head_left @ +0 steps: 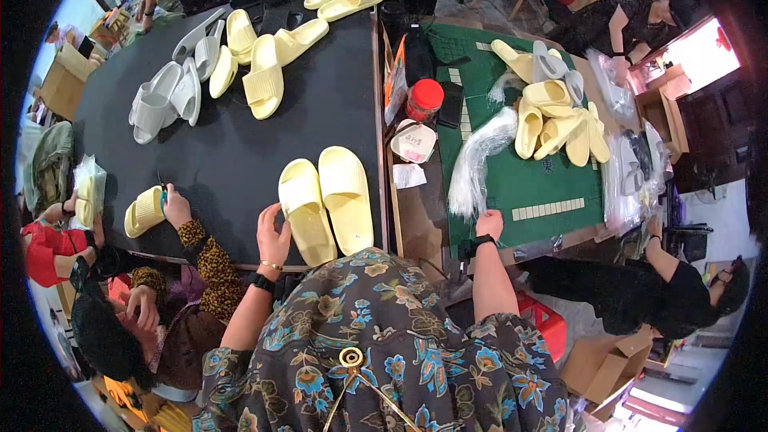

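Two pale yellow slide slippers, a left one (307, 212) and a right one (346, 198), lie side by side at the near edge of the black table, in front of my body. My left hand (274, 236) rests next to the left slipper with its fingers apart and nothing held; whether the fingertips touch the slipper I cannot tell. On the green mat to the right lies a long bundle of clear plastic bags (478, 162). My right hand (489, 225) is closed on the near end of this bundle.
Grey slippers (156, 102) and yellow slippers (262, 80) lie farther back. More slippers (560, 124) are piled on the green mat (480, 232). A red-lidded jar (425, 99) stands between the tables. At my left, a co-worker's hand (176, 208) holds a tool at a yellow slipper (145, 212).
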`<state>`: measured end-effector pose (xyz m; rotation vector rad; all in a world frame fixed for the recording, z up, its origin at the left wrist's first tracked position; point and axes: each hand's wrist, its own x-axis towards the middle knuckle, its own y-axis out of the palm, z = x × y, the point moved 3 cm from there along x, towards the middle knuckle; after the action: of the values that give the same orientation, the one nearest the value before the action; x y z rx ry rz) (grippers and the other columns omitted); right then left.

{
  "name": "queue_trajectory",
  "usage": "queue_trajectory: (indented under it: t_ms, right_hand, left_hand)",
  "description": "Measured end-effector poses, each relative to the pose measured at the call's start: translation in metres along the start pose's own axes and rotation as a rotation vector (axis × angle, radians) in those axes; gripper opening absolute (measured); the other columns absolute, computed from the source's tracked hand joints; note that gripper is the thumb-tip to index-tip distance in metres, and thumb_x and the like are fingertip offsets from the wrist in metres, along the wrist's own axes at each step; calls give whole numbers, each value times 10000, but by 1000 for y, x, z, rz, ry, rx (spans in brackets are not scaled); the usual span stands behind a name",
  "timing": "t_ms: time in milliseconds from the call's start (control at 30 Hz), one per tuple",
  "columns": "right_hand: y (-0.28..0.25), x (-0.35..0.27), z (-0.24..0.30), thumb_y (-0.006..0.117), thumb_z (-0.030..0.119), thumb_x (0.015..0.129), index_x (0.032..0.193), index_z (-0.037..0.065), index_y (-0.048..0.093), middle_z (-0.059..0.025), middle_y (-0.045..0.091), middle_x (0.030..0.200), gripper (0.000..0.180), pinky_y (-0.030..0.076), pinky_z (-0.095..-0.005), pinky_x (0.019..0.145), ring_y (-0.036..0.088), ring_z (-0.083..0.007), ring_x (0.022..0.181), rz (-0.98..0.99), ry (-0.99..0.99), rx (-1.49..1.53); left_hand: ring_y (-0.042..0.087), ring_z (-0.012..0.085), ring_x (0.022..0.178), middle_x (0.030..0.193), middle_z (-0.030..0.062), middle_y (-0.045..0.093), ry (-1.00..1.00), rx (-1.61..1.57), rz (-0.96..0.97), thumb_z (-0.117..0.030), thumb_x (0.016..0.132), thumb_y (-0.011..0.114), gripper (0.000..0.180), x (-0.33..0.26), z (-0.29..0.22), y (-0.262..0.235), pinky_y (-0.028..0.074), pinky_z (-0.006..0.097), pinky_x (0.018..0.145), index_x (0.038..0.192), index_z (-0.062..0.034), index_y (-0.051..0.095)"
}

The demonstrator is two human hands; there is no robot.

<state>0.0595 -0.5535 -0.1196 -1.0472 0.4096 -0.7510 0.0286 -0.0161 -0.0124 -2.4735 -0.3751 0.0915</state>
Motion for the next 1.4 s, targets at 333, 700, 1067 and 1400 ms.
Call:
queue_trajectory:
  t_ms: [333, 700, 1067, 1400]
  right_hand:
    - [2, -12, 3, 596, 194, 746, 811, 76, 683, -165, 664, 842, 160, 499, -433, 738, 632, -357, 818, 141, 41, -159]
    - [-36, 2, 0, 596, 115, 780, 804, 2, 603, -50, 598, 671, 116, 420, -243, 446, 550, -120, 538, 137, 72, 669]
    - [-131, 13, 110, 565, 60, 831, 793, 46, 569, -37, 596, 695, 41, 343, -203, 449, 485, -71, 509, 334, -47, 1169]
    - [-132, 37, 119, 547, 49, 789, 739, 49, 568, -26, 543, 602, 54, 317, -208, 419, 431, -80, 460, 524, -117, 755]
  left_hand:
    - [568, 205, 910, 1149, 91, 539, 64, 38, -31, -28, 777, 592, 359, -3, 5, 0, 471, 289, 677, 1134, -48, 564]
    - [572, 193, 940, 1147, 97, 532, 22, -17, -28, -13, 794, 575, 326, 2, -1, -1, 491, 267, 697, 1119, -42, 571]
    - [574, 211, 958, 1126, 104, 551, 140, -65, -86, 38, 791, 555, 326, 5, -24, 1, 495, 275, 694, 1108, -36, 574]
    - [567, 182, 978, 1142, 98, 539, 128, -19, -90, 42, 798, 552, 323, 0, -17, -11, 509, 260, 707, 1113, -24, 575]
